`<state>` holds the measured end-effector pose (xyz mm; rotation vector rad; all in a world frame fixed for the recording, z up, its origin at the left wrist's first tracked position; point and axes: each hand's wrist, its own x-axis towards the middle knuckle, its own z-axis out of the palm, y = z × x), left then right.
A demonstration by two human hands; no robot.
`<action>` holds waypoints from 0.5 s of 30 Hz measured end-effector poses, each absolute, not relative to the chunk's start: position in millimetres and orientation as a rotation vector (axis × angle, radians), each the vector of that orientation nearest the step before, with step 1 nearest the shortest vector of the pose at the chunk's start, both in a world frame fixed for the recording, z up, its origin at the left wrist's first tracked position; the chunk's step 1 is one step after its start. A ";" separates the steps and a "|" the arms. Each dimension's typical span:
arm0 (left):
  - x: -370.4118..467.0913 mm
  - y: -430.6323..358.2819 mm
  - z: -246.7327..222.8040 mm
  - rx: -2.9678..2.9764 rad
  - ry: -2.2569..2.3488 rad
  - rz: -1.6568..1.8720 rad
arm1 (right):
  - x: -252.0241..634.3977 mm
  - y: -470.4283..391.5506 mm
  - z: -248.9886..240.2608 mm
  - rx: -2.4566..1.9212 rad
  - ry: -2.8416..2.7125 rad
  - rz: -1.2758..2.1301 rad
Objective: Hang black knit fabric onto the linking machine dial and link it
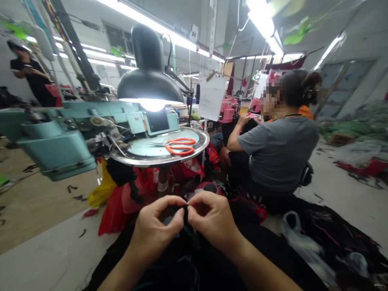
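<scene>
My left hand (160, 222) and my right hand (212, 220) meet in front of me, thumbs and forefingers pinched close together. Between the fingertips is a bit of black fabric (185, 210), mostly hidden by the fingers. Below them, dark cloth (182, 266) covers my lap, with a few teal threads showing. Ahead of the hands stands a teal sewing machine (57, 149) with a round metal-rimmed plate (142, 161). Scissors with orange handles (180, 146) lie on that plate, their points toward the left. A black lamp (150, 87) shines down over it.
Red plastic bags (117, 210) and a yellow bag (104, 188) sit under the machine. At right, a person in a grey shirt (279, 153) sits facing left. Black garments (336, 238) and a clear plastic bag (303, 242) lie on the floor. Another person (33, 76) stands far left.
</scene>
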<state>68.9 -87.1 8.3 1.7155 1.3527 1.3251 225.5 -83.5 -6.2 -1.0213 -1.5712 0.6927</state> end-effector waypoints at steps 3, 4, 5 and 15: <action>68.5 -87.0 10.2 1.714 1.361 1.350 | 228.8 -81.5 -4.5 -0.996 -1.572 0.817; 67.9 -86.8 10.5 1.712 1.354 1.351 | 230.2 -81.0 -3.0 -0.980 -1.576 0.867; 67.2 -86.5 10.7 1.709 1.345 1.350 | 231.8 -80.6 -1.2 -0.968 -1.581 0.908; 63.2 -85.9 9.6 1.905 1.324 1.252 | 231.9 -80.0 5.3 -0.985 -1.666 0.792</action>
